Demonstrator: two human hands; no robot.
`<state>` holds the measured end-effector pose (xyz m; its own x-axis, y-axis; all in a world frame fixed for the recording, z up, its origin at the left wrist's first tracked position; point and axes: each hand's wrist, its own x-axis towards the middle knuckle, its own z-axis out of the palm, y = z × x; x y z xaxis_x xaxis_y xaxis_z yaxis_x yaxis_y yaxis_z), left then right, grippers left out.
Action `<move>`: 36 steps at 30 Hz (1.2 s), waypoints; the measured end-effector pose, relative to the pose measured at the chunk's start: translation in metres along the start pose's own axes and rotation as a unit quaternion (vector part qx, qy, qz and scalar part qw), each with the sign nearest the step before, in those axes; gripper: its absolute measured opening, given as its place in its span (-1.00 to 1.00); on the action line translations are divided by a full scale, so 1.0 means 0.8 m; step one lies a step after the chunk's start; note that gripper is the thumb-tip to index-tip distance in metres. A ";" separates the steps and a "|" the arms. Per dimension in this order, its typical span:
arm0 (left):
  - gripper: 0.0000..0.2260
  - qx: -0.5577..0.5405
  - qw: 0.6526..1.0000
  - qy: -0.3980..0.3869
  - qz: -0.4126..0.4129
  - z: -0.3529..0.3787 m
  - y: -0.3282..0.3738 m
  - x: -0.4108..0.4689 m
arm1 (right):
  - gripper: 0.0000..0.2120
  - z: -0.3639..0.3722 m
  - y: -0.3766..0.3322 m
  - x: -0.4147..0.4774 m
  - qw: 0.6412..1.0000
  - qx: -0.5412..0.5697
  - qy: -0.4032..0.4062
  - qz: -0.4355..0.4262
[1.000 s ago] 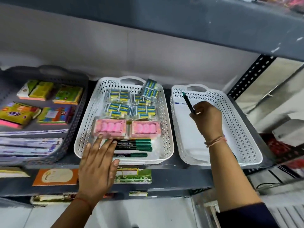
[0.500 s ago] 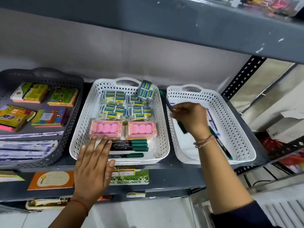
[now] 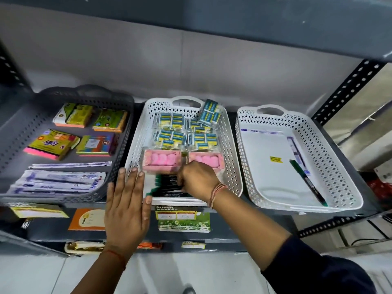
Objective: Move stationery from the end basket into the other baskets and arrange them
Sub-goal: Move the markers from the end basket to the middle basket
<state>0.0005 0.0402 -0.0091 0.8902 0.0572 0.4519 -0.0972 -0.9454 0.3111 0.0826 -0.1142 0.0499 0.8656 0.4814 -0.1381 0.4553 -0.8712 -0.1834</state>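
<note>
Right hand point(image 3: 198, 179) fingers curl onto the black markers point(image 3: 169, 185) in the middle basket point(image 3: 232, 153); left hand point(image 3: 127, 205) fingers lie extended, together, beside them.

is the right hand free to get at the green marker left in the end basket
Probably yes. The green marker lies uncovered along the right side of the end basket, nothing on it. But the right hand is down at the markers in the middle basket, so it must swing across.

Grey shelf point(image 3: 254, 230) with three baskets point(image 3: 231, 145)
</note>
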 end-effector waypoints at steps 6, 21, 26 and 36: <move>-0.48 -0.028 0.999 0.004 0.041 0.005 0.026 0.005 | -0.83 -0.037 0.036 -0.037 0.985 0.103 0.126 0.055; -0.48 -0.013 0.996 0.015 0.082 0.025 0.091 0.005 | -0.71 -0.038 0.287 -0.146 0.866 0.013 -0.023 0.500; -0.48 0.005 0.997 0.017 0.075 0.023 0.089 0.003 | -0.74 -0.040 0.282 -0.139 0.864 0.036 0.075 0.497; -0.43 -0.006 1.000 0.002 -0.002 0.007 0.048 -0.004 | -0.74 -0.067 0.076 -0.060 0.971 0.164 0.171 0.031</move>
<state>-0.0038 0.0021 -0.0032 0.8885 0.0622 0.4547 -0.0992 -0.9413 0.3225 0.0800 -0.1956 0.0975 0.9332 0.3203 0.1632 0.3583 -0.7928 -0.4931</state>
